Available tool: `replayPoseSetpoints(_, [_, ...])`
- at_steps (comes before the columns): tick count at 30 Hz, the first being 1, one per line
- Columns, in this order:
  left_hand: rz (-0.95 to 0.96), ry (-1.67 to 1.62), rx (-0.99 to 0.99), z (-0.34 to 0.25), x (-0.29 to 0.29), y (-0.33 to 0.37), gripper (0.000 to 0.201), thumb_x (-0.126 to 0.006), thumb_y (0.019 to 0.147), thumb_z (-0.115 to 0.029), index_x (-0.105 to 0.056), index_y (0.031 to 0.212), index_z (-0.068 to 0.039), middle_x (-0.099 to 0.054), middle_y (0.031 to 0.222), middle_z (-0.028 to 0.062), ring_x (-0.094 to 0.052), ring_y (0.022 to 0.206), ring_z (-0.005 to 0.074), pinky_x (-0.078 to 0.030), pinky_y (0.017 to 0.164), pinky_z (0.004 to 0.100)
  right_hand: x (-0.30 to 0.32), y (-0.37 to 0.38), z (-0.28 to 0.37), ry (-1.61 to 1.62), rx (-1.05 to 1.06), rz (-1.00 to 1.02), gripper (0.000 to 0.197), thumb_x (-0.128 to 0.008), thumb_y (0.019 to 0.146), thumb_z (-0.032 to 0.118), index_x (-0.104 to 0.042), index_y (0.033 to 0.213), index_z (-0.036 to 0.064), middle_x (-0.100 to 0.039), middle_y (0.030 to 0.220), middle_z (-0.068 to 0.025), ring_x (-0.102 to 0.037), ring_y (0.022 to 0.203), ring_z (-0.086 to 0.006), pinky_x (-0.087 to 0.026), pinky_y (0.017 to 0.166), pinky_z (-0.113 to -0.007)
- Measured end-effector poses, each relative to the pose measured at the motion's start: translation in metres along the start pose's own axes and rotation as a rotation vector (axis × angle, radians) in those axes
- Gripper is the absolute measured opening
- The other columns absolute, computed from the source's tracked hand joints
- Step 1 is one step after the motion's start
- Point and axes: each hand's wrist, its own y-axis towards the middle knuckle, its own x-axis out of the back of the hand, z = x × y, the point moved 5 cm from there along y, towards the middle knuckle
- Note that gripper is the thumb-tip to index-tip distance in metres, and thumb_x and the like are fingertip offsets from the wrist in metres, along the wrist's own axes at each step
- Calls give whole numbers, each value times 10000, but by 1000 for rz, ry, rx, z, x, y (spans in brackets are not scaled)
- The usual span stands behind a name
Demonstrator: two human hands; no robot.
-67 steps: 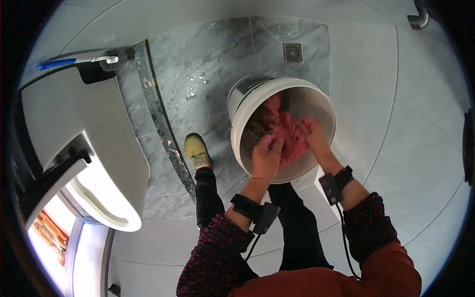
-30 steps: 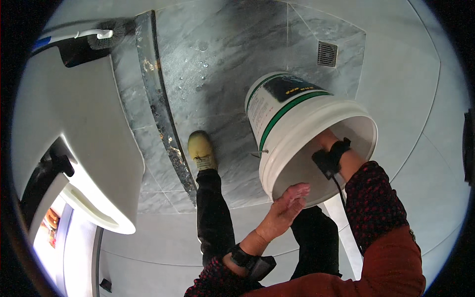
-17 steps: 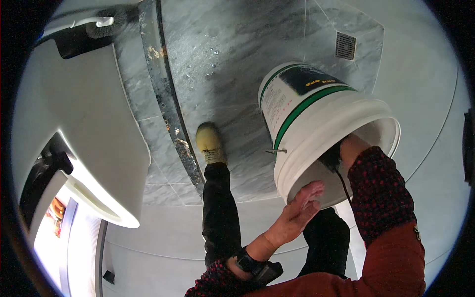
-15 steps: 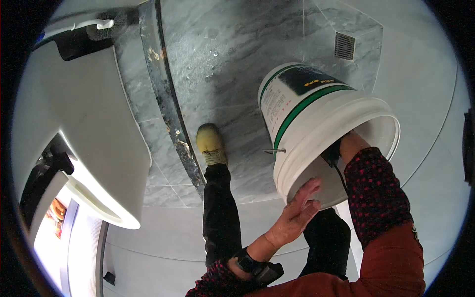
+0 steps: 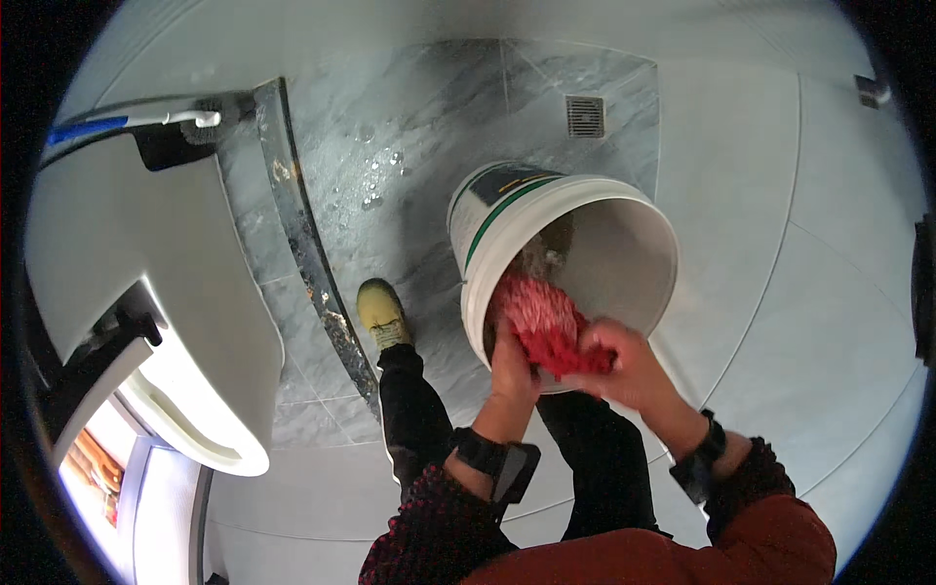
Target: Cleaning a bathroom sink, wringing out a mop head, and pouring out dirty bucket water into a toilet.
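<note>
A white plastic bucket [image 5: 624,263] with green bands and a dark label leans over, its mouth facing me. At the near rim, partly inside it, is a wet red shaggy cloth [image 5: 538,317]. My left hand [image 5: 512,369] grips the cloth's left side, the fingers partly hidden behind it. My right hand [image 5: 629,370] is closed on its right end, slightly blurred. Some water shows inside the bucket beyond the cloth.
The grey marbled tile floor [image 5: 341,195] is wet in spots. A square drain grate [image 5: 586,117] lies beyond the bucket. At left, a dark raised strip [image 5: 307,234] runs beside a white fixture [image 5: 175,253]; a blue-and-white brush [image 5: 127,124] lies behind it. My yellowish shoe [image 5: 380,304] is near the strip.
My right hand, deep in the bucket before, is now at its mouth with the red cloth. My left hand has closed on the cloth too. The bucket's mouth has turned more toward me.
</note>
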Motion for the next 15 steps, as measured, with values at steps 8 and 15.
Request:
replayPoseSetpoints(8, [226, -161, -49, 0, -28, -2, 400, -482, 918, -331, -480, 1224, -74, -553, 1161, 109, -528, 1068, 266, -433, 948, 403, -17, 22, -20, -214, 182, -214, 346, -774, 655, 215, -583, 889, 48, -577, 891, -168, -566, 862, -351, -454, 758, -392])
replayPoseSetpoints(15, [-265, 316, -81, -3, -13, -7, 473, -591, 862, -109, -389, 1279, -206, -537, 1121, 60, -569, 971, 221, -480, 719, 371, 31, 124, -122, -605, 26, -240, 194, -620, 793, 152, -585, 945, 38, -591, 892, -220, -560, 837, -400, -457, 753, -474])
